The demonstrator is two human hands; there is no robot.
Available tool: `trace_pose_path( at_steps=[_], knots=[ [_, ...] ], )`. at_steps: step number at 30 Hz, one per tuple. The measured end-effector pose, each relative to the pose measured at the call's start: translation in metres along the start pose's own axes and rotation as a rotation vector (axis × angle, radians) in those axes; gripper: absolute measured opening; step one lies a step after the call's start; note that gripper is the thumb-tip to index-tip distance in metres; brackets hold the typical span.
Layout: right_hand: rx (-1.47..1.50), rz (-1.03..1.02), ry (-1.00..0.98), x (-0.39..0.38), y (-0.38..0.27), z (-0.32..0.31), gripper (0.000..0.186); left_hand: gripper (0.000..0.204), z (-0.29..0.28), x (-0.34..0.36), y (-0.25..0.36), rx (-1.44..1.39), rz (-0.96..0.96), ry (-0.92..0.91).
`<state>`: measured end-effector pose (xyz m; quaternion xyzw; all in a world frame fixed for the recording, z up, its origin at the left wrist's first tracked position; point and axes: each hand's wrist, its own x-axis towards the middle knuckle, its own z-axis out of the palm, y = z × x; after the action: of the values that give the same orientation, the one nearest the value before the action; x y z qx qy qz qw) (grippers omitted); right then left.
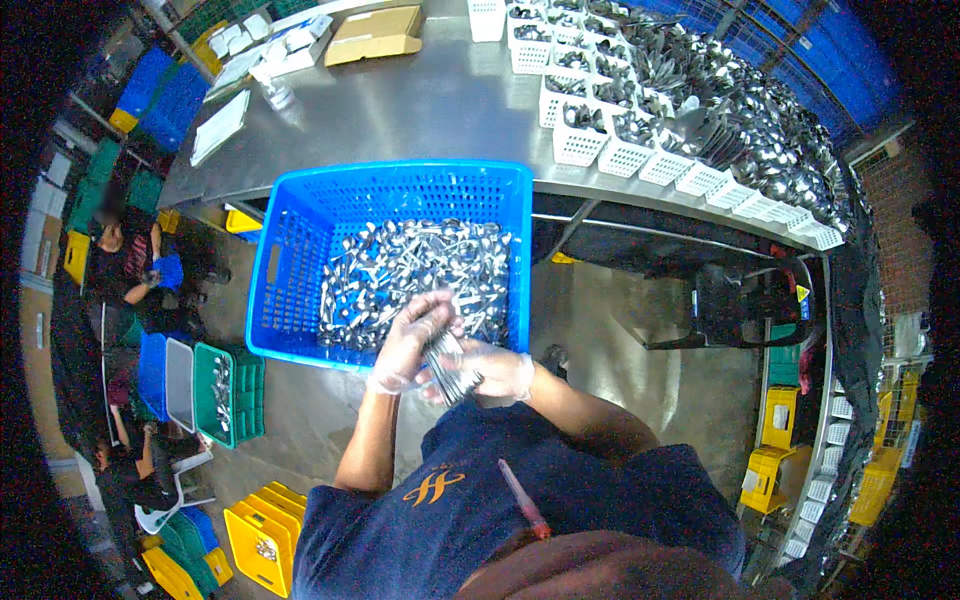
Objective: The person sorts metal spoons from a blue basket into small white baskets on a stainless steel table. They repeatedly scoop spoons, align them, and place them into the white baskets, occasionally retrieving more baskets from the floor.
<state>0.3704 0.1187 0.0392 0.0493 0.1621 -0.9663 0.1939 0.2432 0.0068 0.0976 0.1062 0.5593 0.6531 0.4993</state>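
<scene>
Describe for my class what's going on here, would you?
Someone in a dark blue shirt has a bundle of metal cutlery in the right hand, with the left hand at its far end. Just beyond sits a blue basket holding many loose metal pieces, spoons among them. White baskets of cutlery stand on the steel table toward the right.

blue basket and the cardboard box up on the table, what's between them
In the head view, only a bare stretch of steel tabletop shows between the blue basket and the cardboard box.
</scene>
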Motion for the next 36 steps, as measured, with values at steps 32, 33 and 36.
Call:
trace_pose_path(
  at_steps=[32,33,36],
  knots=[
    [-0.289,-0.102,0.256,-0.240,-0.313,-0.084,0.045,0.027,0.306,0.244,0.035,0.080,0.004,-0.208],
    [-0.330,-0.113,0.290,-0.236,-0.327,-0.084,0.048,0.026,0.304,0.256,0.045,0.053,0.013,-0.213],
    [-0.565,-0.142,0.538,-0.225,-0.365,-0.078,0.057,0.025,0.285,0.296,0.071,0.026,0.194,-0.156]
  ],
)
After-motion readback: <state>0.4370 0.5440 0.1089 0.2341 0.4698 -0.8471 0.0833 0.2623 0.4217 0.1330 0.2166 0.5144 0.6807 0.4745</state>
